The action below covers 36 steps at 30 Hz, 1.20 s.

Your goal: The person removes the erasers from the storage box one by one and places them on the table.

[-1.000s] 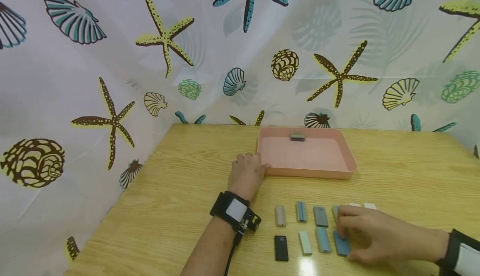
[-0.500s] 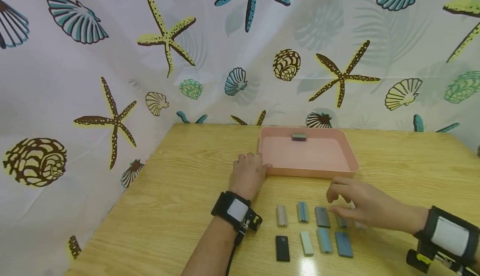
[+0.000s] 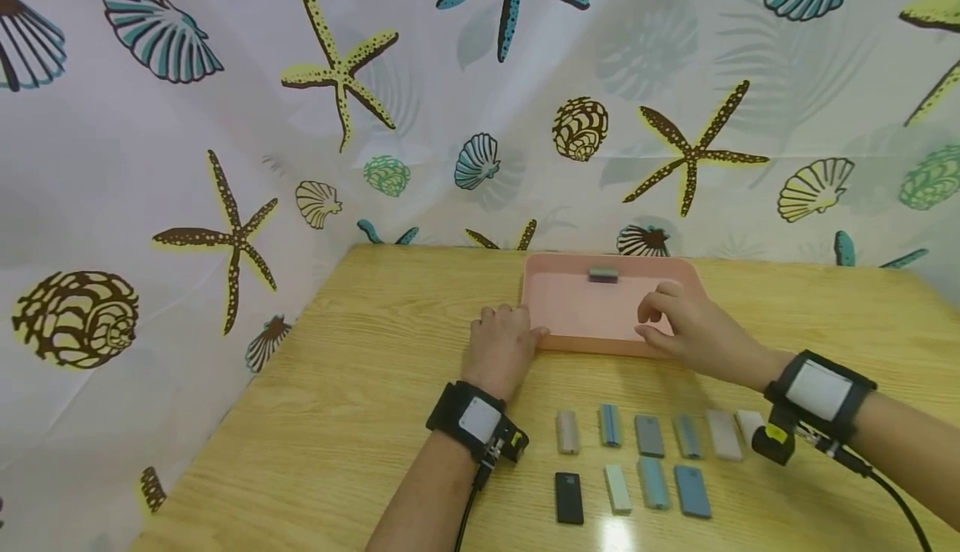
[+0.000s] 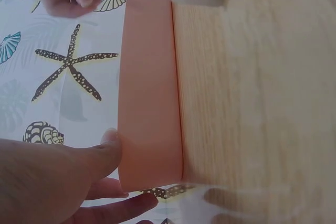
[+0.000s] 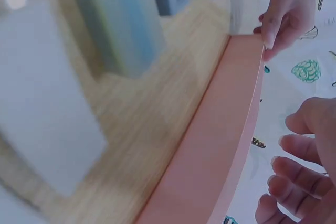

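My left hand [image 3: 501, 348] holds the near left corner of a shallow pink tray [image 3: 577, 312]; in the left wrist view its thumb [image 4: 109, 153] lies at the rim, fingers around the corner. My right hand [image 3: 697, 331] hovers over the tray's right part, fingers loosely curled. In the right wrist view the thumb and fingertips [image 5: 286, 169] are apart, with nothing seen between them. Against the tray's far wall lies a small grey-green block [image 3: 603, 275]. Part of the tray's right side is hidden behind my right hand.
Small flat blocks lie in two rows before the tray, among them a beige one [image 3: 567, 432], a black one [image 3: 569, 498], a pale green one [image 3: 618, 489], a blue one [image 3: 692, 491] and a white one [image 3: 723, 434]. A shell-patterned cloth [image 3: 420, 102] hangs behind the table.
My right hand has risen off the right-hand blocks and moved forward over the tray, uncovering the blocks beneath it. The left hand has stayed at the tray's corner.
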{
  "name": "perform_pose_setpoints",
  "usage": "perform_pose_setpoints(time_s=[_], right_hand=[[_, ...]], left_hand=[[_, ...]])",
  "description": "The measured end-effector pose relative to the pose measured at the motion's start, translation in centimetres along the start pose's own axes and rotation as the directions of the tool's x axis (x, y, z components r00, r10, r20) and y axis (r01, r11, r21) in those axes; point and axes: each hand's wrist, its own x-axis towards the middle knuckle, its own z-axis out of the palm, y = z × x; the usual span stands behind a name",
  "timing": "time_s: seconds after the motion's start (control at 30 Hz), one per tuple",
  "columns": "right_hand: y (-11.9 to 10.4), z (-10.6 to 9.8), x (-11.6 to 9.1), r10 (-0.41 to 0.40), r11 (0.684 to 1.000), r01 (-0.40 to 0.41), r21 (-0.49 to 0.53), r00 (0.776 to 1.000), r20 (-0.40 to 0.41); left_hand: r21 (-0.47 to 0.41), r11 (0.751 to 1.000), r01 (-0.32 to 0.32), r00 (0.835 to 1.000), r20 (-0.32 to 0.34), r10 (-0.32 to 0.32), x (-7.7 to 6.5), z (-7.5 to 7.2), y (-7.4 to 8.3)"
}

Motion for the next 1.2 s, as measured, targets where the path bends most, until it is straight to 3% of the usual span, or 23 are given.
perform_pose_setpoints(time_s=[0.27,0.4,0.67,0.93,1.03,1.2], right_hand=[[1.4,1.3,3.9,0.02,0.998,-0.023,-0.057,0.999,-0.045],[1.9,1.8,5.1,0.112,0.991,-0.112,-0.079,0.994,-0.005],[3.9,2.9,7.1,0.247,0.968,-0.238,-0.083,0.963,0.113],[4.8,3.1,8.2,0.375,0.927,-0.366,-0.079,0.9,0.221],[4.8,3.5,8.5,0.365,0.931,-0.356,-0.082,0.899,0.243],[4.8,4.6,8.9,0.263,0.964,-0.263,-0.035,0.93,0.257]], left_hand=[[0.0,1.0,0.006,1.0,-0.003,-0.006,0.0,0.1,-0.1],[0.001,1.0,0.01,1.0,-0.007,-0.01,0.1,0.2,0.0],[0.001,1.0,0.011,1.0,-0.014,-0.011,-0.1,0.1,0.0],[-0.006,1.0,0.005,1.0,-0.016,-0.005,-0.1,0.2,0.0],[-0.011,1.0,0.01,1.0,-0.01,-0.01,-0.1,0.2,0.0],[-0.016,1.0,0.024,1.0,0.011,-0.024,0.0,0.1,0.0]])
